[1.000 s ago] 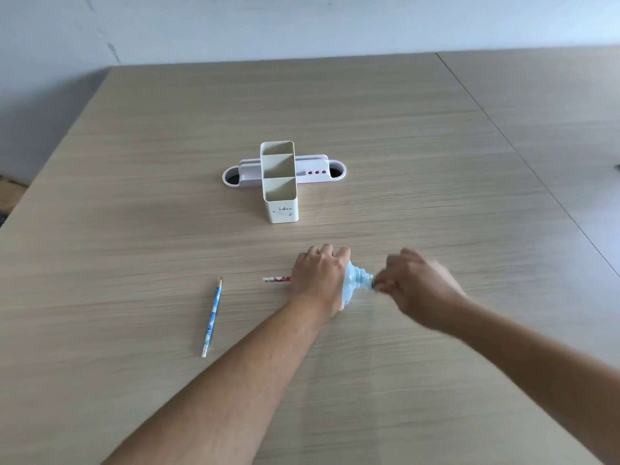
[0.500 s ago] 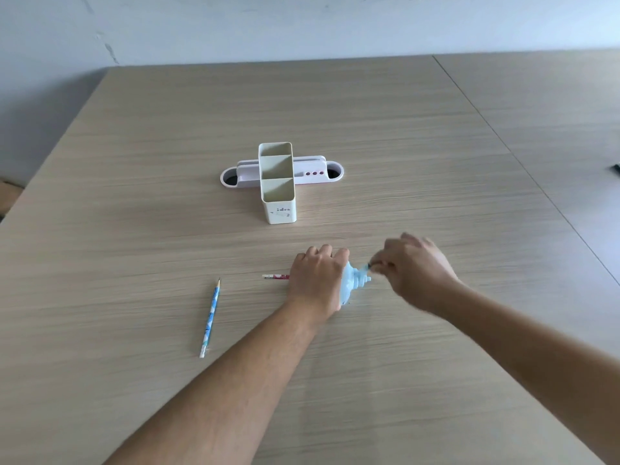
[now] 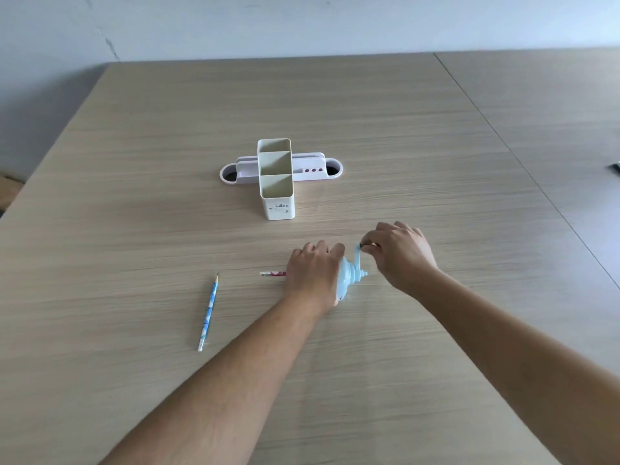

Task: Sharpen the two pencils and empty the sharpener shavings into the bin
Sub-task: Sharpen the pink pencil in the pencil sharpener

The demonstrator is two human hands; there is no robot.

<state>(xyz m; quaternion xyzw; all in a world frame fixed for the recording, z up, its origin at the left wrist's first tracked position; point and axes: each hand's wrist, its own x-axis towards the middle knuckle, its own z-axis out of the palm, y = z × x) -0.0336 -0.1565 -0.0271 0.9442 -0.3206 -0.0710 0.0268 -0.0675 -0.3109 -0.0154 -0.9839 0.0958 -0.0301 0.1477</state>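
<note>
A light blue crank sharpener [image 3: 349,278] stands on the table under my left hand [image 3: 313,271], which covers and grips its body. A red-patterned pencil [image 3: 272,273] sticks out to the left of that hand; its tip end is hidden by the hand. My right hand [image 3: 399,255] pinches the knob of the sharpener's crank handle [image 3: 358,255], which points up and away. A blue-patterned pencil [image 3: 209,311] with a sharp tip lies loose on the table to the left, untouched.
A cream three-compartment pen holder [image 3: 277,187] stands beyond the hands, in front of a white desk cable tray [image 3: 307,169]. A seam to a second table [image 3: 523,156] runs along the right. A dark object [image 3: 615,168] peeks in at the right edge. No bin shows.
My right hand has swung the crank handle from low beside the sharpener up and away, turning it. The left hand and both pencils have stayed put.
</note>
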